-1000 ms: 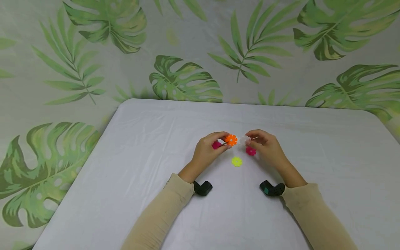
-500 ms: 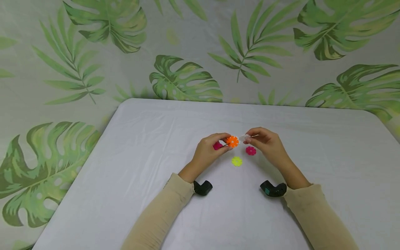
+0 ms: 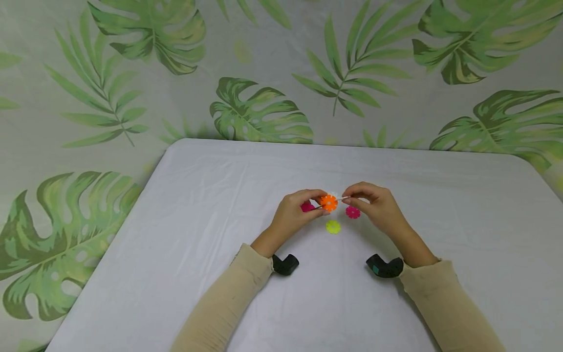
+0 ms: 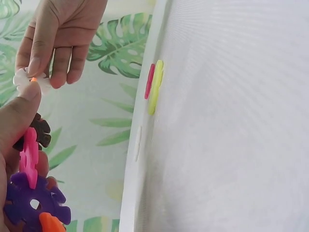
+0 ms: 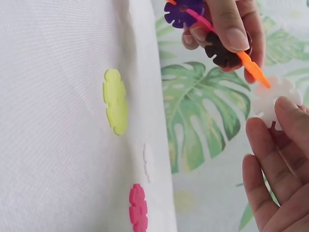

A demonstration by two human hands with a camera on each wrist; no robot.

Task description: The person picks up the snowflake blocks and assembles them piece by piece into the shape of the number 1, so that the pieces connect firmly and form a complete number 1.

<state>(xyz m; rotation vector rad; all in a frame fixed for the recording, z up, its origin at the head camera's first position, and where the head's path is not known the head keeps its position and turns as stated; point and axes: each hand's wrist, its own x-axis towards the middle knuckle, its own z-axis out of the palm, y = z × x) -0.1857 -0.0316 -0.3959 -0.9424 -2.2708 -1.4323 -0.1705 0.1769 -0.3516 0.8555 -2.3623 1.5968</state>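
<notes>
My left hand (image 3: 296,211) grips a chain of notched, flower-shaped plastic discs. An orange disc (image 3: 329,203) stands at its free end, followed by a dark brown disc (image 5: 221,52), a pink disc (image 4: 29,155) and a purple disc (image 4: 21,197), with more orange beyond the purple. Between thumb and fingers my right hand (image 3: 373,200) pinches a white disc (image 5: 264,99). The white disc's edge meets the orange one's rim; whether their notches interlock, I cannot tell.
On the white-covered table (image 3: 211,215) below the hands lie a loose yellow disc (image 3: 333,227), a deep pink disc (image 3: 353,212) and another white disc (image 5: 147,163). Leaf-printed cloth (image 3: 264,63) hangs behind the table's far edge.
The right hand has turned the white disc edge-on and brought it against the orange disc. The left hand has shifted slightly to the right with its chain.
</notes>
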